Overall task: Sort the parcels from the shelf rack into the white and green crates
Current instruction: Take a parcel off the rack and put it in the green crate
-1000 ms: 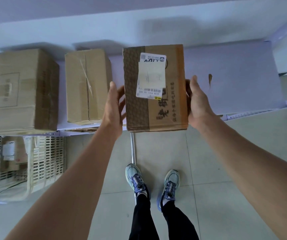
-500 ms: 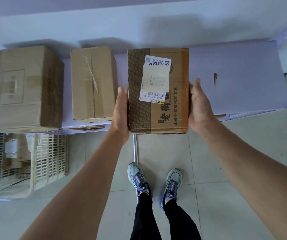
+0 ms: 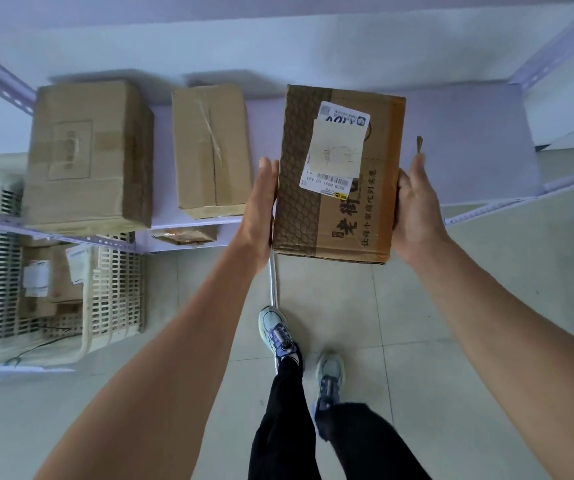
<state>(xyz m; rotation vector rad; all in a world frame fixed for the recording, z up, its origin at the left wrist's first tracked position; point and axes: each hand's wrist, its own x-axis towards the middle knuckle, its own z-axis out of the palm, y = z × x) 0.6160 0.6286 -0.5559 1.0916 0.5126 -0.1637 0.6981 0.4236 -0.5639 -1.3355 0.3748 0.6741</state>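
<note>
A brown printed parcel (image 3: 337, 209) with a white shipping label is clamped between my two hands, held above the shelf's front edge. My left hand (image 3: 259, 206) presses its left side; my right hand (image 3: 415, 209) presses its right side. Two plain cardboard parcels stay on the shelf rack (image 3: 469, 140): a large one (image 3: 88, 154) at far left and a narrower taped one (image 3: 211, 147) beside it. The white crate (image 3: 115, 299) stands on the floor at lower left with labelled parcels inside. No green crate is in view.
A smaller parcel (image 3: 185, 235) peeks out from a lower shelf level. A metal pole (image 3: 272, 282) stands by my feet on the tiled floor. The rack's perforated uprights rise at far left and upper right.
My left hand closed flat against the parcel's side. The parcel, gripped by both hands, has tilted slightly and come off the shelf toward me; my feet have shifted into a step.
</note>
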